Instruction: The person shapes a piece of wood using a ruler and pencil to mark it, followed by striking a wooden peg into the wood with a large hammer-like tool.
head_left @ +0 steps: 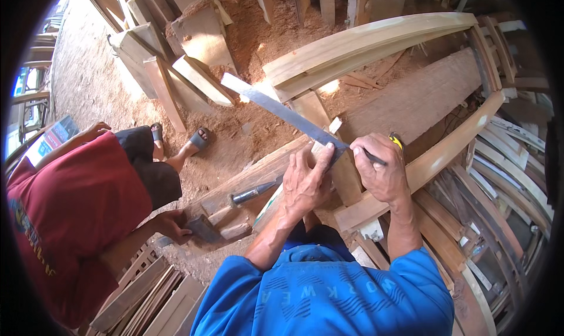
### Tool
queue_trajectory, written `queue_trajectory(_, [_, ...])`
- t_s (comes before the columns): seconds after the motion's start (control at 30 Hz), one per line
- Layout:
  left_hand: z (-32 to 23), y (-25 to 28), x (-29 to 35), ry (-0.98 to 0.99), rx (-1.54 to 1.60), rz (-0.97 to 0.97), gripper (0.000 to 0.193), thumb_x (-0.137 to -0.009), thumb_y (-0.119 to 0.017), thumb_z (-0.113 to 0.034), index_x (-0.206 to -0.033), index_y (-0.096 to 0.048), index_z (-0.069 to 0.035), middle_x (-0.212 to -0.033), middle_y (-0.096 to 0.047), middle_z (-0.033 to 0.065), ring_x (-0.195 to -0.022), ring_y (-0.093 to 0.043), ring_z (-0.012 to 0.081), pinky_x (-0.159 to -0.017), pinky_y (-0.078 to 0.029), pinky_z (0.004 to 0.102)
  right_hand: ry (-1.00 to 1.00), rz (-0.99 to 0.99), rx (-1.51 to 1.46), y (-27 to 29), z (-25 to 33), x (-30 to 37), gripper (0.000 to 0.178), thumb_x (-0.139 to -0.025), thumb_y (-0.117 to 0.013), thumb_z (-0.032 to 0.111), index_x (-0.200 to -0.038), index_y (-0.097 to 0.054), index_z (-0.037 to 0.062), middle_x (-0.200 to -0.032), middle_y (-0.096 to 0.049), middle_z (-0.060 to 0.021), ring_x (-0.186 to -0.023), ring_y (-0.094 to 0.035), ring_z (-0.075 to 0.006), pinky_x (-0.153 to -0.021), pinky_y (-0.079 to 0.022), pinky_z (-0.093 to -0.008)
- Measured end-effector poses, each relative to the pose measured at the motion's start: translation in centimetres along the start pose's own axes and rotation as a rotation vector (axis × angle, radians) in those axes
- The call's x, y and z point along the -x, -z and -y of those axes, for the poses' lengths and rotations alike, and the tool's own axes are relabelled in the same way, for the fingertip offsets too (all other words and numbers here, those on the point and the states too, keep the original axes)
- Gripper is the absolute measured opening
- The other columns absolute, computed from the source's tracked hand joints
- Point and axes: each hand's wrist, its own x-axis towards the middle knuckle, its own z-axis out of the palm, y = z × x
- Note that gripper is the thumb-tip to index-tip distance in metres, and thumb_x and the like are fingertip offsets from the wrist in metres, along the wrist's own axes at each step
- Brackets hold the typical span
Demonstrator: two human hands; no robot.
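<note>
Steadying steel straightedge point(273, 108) near its right end with left hand point(305, 183), grip narrow, seemingly against slipping | crossing over timber crosspiece point(346, 186), jutting beyond left edge | pinching dark pencil point(375, 158) in right hand point(383, 171), pen-fashion, presumably for control
</note>
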Motion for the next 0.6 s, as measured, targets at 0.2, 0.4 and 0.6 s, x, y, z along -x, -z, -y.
queue_trajectory(0.2, [-0.6, 0.2, -0.2, 0.063, 0.02, 0.031, 0.078, -0.072, -0.076, -0.009, -0.146, -0.055, -0.022, -0.129, -0.052, 0.0222, -0.105, -0.056, 0.0406, -0.084, -0.054, 0.0484, -0.054, -0.103, 0.108, -0.8, -1.3, 1.4, 0.012, -0.097, -0.061, 0.013, -0.098, -0.068, 0.0026, -0.088, -0.067, -0.0163, -0.086, -0.063, -0.0368, -0.077, -0.05, -0.0472])
queue_trajectory(0.4, [-0.5, 0.2, 0.0, 0.047, 0.029, -0.016, 0.068, -0.08, -0.078, -0.012, -0.145, -0.057, -0.016, -0.114, -0.055, 0.0214, -0.096, -0.057, 0.0372, -0.078, -0.05, 0.0483, -0.434, -0.031, -0.185, -8.2, -3.6, 4.0, 0.028, -0.106, -0.049, 0.023, -0.106, -0.063, -0.0015, -0.094, -0.068, -0.0248, -0.089, -0.067, -0.0388, -0.078, -0.05, -0.0478])
queue_trajectory(0.6, [0.2, 1.1, -0.4, 0.03, 0.042, -0.026, 0.078, -0.086, -0.075, -0.024, -0.152, -0.041, -0.002, -0.13, -0.054, 0.0273, -0.11, -0.057, 0.0424, -0.09, -0.051, 0.0506, -0.421, -0.304, -0.624, -9.3, -3.7, 4.1, 0.032, -0.109, -0.046, 0.027, -0.105, -0.063, -0.0006, -0.091, -0.073, -0.0149, -0.078, -0.069, -0.0243, -0.075, -0.053, -0.0359])
